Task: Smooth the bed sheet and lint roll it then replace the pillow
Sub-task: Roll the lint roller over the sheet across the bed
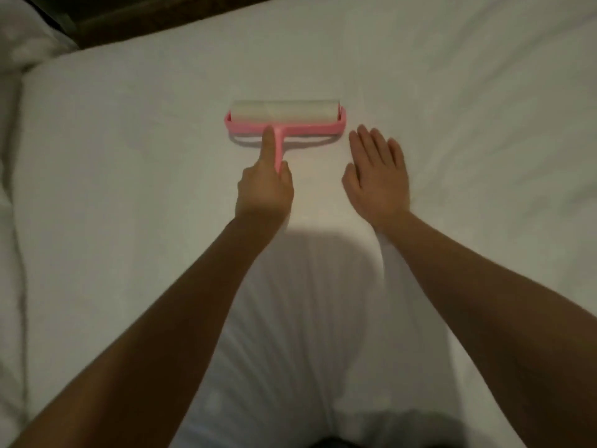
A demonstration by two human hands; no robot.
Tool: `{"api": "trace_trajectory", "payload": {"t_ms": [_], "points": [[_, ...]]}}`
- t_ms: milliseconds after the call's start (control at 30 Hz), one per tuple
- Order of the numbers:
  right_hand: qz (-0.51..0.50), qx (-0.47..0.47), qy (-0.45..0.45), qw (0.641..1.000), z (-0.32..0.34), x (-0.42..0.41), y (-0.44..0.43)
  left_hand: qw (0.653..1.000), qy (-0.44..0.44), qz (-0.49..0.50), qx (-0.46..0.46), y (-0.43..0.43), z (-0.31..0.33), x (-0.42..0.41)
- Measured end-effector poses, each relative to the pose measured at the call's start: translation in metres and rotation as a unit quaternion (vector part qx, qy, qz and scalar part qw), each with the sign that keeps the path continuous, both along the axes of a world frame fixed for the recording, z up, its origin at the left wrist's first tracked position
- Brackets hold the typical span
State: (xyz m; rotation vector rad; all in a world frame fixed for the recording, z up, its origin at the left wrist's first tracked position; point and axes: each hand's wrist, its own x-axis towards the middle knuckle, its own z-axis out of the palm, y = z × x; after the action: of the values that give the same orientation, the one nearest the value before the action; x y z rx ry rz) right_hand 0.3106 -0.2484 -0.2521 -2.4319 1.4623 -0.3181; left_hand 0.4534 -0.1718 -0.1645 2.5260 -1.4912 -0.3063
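A pink lint roller (307,126) with a wide white sticky roll lies against the white bed sheet (129,189) in the middle of the bed. My left hand (263,185) grips its pink handle, with the index finger stretched along the handle toward the roll. My right hand (376,176) rests flat on the sheet just right of the roller, fingers straight and together. The sheet is wrinkled at the far right and bunched in folds near my body.
A white pillow or bunched bedding (22,37) sits at the top left corner. A dark headboard or wall (155,11) runs along the top edge. The bed's left side shows a seam and a lower fold of bedding (9,253).
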Motion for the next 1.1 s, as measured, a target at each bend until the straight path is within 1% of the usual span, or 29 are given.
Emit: {"api": "trace_trajectory", "payload": {"t_ms": [33,67,133,167,233,267,300,333,367,400,500,567,600,667,733,767,833,900,967,1033,1100], "points": [[-0.016,0.008,0.003,1.0,0.002,-0.002,0.009,1.0,0.013,0.008,0.005,0.023,-0.003,-0.002],[-0.028,0.014,0.009,0.999,0.004,-0.004,0.02,0.999,0.006,0.021,-0.028,0.05,-0.001,-0.009],[-0.036,0.032,0.03,0.998,0.008,-0.015,0.059,0.995,-0.069,-0.051,-0.058,0.124,-0.013,-0.017],[-0.031,0.049,0.041,0.997,0.01,-0.022,0.081,0.997,-0.007,-0.054,-0.047,0.16,-0.013,-0.024],[-0.022,0.074,0.052,0.996,0.01,-0.035,0.12,0.995,0.101,0.027,0.009,0.219,-0.005,-0.042],[-0.021,0.074,0.056,0.996,0.01,-0.042,0.142,0.992,0.117,0.046,0.03,0.245,-0.001,-0.053],[-0.02,0.069,0.058,0.996,0.011,-0.049,0.161,0.994,0.102,0.033,0.012,0.259,-0.004,-0.059],[-0.026,0.061,0.059,0.996,0.011,-0.055,0.181,0.995,0.094,0.011,-0.021,0.26,-0.004,-0.062],[-0.035,0.055,0.059,0.996,0.01,-0.059,0.197,0.994,0.094,0.014,-0.052,0.25,-0.006,-0.06],[-0.042,0.055,0.063,0.996,0.01,-0.063,0.209,0.993,0.098,0.026,-0.059,0.229,-0.01,-0.053],[-0.048,0.053,0.078,0.994,0.01,-0.074,0.232,0.994,0.103,0.027,-0.038,0.148,-0.018,-0.026],[-0.052,0.064,0.085,0.993,0.013,-0.081,0.239,0.993,0.113,-0.007,-0.019,0.109,-0.006,-0.021],[-0.057,0.07,0.09,0.992,0.015,-0.085,0.246,0.992,0.121,-0.024,-0.01,0.105,0.001,-0.024],[-0.068,0.077,0.097,0.99,0.017,-0.092,0.259,0.991,0.114,-0.062,0.017,0.13,0.007,-0.028],[-0.074,0.082,0.107,0.988,0.019,-0.096,0.268,0.993,0.079,-0.073,0.042,0.196,0.009,-0.029],[-0.077,0.084,0.107,0.988,0.021,-0.096,0.271,0.994,0.07,-0.08,0.04,0.238,0.007,-0.028],[-0.084,0.086,0.105,0.987,0.022,-0.096,0.272,0.989,0.11,-0.091,0.04,0.318,0.015,-0.033],[-0.089,0.083,0.108,0.987,0.021,-0.093,0.275,0.981,0.154,-0.103,0.06,0.351,0.018,-0.034],[-0.09,0.085,0.111,0.986,0.021,-0.093,0.277,0.984,0.107,-0.13,0.057,0.323,0.012,-0.029],[-0.089,0.088,0.115,0.985,0.022,-0.094,0.282,0.988,0.068,-0.13,0.04,0.261,-0.001,-0.022],[-0.081,0.093,0.129,0.984,0.024,-0.096,0.294,0.988,0.087,-0.125,0.023,0.196,-0.008,-0.025]]}}
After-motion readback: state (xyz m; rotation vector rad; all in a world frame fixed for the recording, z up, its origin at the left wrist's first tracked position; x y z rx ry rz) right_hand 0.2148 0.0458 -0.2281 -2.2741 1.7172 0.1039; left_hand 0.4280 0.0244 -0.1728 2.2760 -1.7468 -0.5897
